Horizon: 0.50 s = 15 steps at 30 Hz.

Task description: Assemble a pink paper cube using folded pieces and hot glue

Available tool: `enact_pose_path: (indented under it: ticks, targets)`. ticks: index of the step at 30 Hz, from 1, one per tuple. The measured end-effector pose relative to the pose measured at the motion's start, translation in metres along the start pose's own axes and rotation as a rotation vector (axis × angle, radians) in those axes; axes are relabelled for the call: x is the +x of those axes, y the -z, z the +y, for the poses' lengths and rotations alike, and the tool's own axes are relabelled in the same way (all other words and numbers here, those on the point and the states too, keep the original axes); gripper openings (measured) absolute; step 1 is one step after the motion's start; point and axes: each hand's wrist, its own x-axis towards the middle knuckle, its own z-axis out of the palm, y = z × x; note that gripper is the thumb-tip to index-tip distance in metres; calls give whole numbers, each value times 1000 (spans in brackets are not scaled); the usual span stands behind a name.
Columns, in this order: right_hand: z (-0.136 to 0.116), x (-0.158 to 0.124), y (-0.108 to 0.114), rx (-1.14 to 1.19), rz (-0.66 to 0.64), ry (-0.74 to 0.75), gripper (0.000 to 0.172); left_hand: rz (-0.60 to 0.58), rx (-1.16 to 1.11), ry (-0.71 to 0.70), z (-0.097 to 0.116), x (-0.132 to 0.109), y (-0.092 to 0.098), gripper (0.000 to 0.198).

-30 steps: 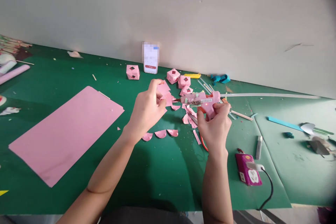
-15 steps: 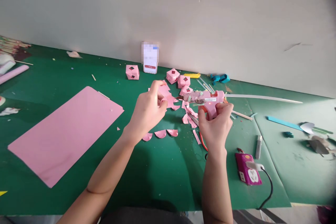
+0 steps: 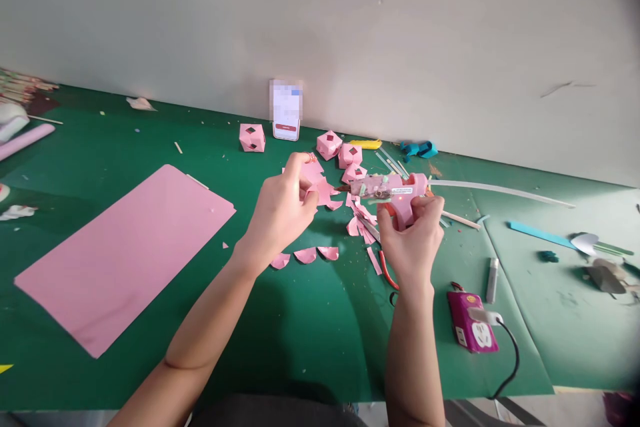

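My left hand (image 3: pixel 287 203) is closed on a cut pink paper piece (image 3: pixel 314 175), its fingers hiding part of it. In my right hand (image 3: pixel 414 233) is a pink hot glue gun (image 3: pixel 387 188), gripped by the handle. Its nozzle points left, close to the paper's right edge; I cannot tell whether they touch. A long clear glue stick (image 3: pixel 500 189) sticks out of the gun's back. Below the gun lie pink paper scraps (image 3: pixel 357 223) and scissors with orange handles (image 3: pixel 387 271), partly covered by my right hand. Several pink half-round pieces (image 3: pixel 305 255) lie in front.
Folded pink paper balls (image 3: pixel 252 138) stand at the back near a phone (image 3: pixel 287 110) leaning on the wall. A large pink sheet (image 3: pixel 127 260) lies left. On the right are a purple power socket (image 3: pixel 473 323) with a cable, a small tube (image 3: pixel 493 280) and a blue strip (image 3: pixel 540 235).
The glue gun has tilted slightly, its nozzle end dropping a little, and its glue stick's far end has dipped. My left hand and the paper piece look unchanged.
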Motion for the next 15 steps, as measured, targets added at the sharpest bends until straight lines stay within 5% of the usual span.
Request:
enact_pose_path:
  ticks: [15]
  targets:
    - [-3, -1, 1, -22, 13, 17, 40, -28, -28, -11, 0, -1, -1, 41]
